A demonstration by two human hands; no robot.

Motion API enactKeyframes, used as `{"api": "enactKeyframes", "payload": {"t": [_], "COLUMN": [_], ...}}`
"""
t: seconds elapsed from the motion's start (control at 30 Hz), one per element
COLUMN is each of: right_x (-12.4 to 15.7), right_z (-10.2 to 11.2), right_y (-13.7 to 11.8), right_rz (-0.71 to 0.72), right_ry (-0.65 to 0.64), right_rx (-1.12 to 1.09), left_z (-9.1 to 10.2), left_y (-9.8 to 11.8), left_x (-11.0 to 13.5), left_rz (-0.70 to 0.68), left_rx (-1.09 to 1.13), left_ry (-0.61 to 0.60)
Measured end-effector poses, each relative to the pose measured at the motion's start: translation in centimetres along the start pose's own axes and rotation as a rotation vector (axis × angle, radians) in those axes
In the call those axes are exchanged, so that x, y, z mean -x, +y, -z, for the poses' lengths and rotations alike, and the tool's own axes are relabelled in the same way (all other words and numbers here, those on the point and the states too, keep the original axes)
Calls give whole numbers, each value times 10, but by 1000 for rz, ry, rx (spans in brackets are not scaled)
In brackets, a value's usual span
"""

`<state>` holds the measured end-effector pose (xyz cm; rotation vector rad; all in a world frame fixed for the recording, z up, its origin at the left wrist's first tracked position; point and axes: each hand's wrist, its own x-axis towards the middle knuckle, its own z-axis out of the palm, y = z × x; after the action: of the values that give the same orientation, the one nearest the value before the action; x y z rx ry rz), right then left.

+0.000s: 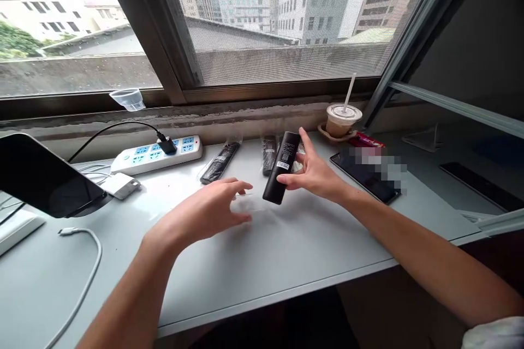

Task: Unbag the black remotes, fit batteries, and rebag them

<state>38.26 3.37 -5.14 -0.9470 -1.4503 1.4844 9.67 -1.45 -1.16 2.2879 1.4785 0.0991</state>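
My right hand (317, 174) grips a black remote control (281, 169) above the desk, thumb on its near side and forefinger stretched along the far end. The remote's back, with a white label and small print, faces me. To the left, my left hand (208, 207) has thumb and fingers apart, pointing toward the remote without touching it. Faint clear edges, perhaps thin plastic film, show by its fingertips. Behind lie a plastic-wrapped black remote (221, 163) and another wrapped one (269, 155), partly hidden by the held remote.
A white power strip (158, 154) with a black plug stands along the window wall. At left are a tablet-like screen (49, 177) and a white cable (96, 262). On the right, a lidded drink cup (343, 120) with a straw stands behind a dark phone (362, 177).
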Motion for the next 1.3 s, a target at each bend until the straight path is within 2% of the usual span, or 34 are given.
{"api": "enactKeyframes", "payload": {"t": [0.17,0.33,0.6,0.77,0.93,1.03,1.17,1.3], "right_x": [-3,-6,-2,-4,-3,-1,0,2], "right_z": [1,4,1,4,1,0,0,-2], "right_y": [0,0,-2,4,2,1,0,-4], "right_rz": [32,44,14,80,135,148,159,183], "right_ry": [119,228,63,-35,-132,-176,-178,-134], "right_rx": [27,9,87,40,14,8,65,223], "left_z": [-5,-6,-8,-8,-12,-16,-18,-19], "left_y": [15,26,34,34,28,26,26,30], "left_x": [-4,-3,-4,-16,-30,-32,-33,-35], "left_rz": [-81,-94,-71,-60,82,116,117,113], "left_rx": [90,257,598,757,875,915,974,1003], "left_ry": [72,79,44,112,131,117,115,180]}}
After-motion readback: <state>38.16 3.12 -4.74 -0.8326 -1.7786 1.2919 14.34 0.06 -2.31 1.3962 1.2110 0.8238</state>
